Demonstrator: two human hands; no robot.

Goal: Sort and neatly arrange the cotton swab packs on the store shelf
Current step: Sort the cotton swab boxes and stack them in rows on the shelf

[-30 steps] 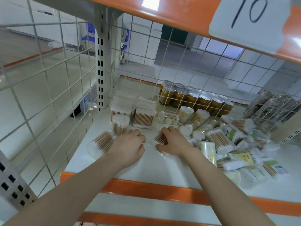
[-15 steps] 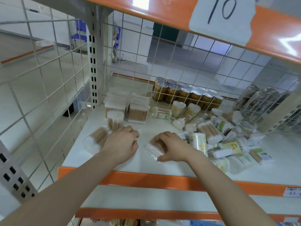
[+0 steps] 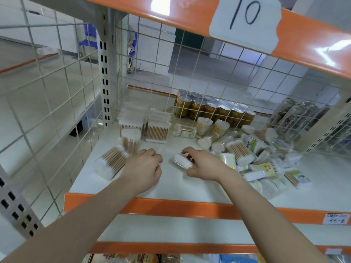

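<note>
Head view: sorting swab packs on the shelf [image 3: 176, 188].
Right hand [image 3: 204, 165] pinches a pack [image 3: 182, 161]; left hand [image 3: 145, 168] curled, empty. Next, probably stand it beside the stacks [image 3: 146, 123].

Both my forearms reached forward, knuckles up. My left hand [image 3: 142, 168] was curled into a loose fist, holding nothing I could see; my right hand [image 3: 203, 165] had fingers curled in a pinch.
</note>
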